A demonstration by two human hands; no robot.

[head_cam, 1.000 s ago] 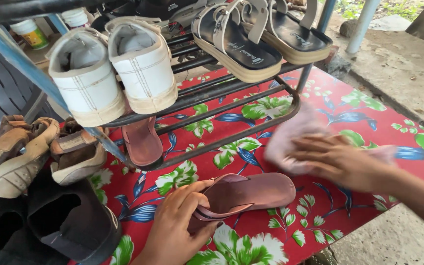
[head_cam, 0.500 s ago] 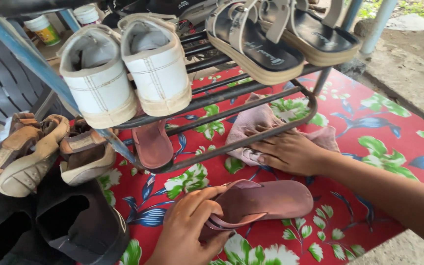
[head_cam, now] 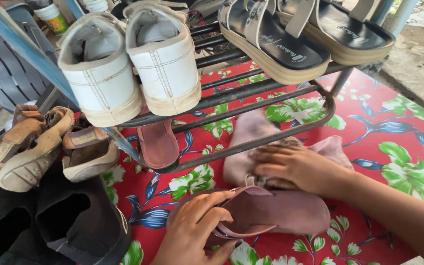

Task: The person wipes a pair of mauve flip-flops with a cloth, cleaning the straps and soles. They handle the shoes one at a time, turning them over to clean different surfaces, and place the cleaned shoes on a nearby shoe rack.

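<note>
Mauve flat sandal (head_cam: 276, 213), left hand (head_cam: 197, 230) gripping, right hand (head_cam: 295, 167) on pink cloth (head_cam: 251, 132)

Home porch: loaded shoe rack (head_cam: 251, 93), floral mat (head_cam: 398, 142).

black shoes (head_cam: 50, 225) cropped (bottom edge), cloth (head_cam: 251, 142) half-hidden

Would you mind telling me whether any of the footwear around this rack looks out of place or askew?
Yes. One mauve sandal lies alone under the rack, poking between its lower bars, while its apparent mate, another mauve sandal, lies apart on the floral mat under the left hand. The right hand presses a pink cloth.
</note>
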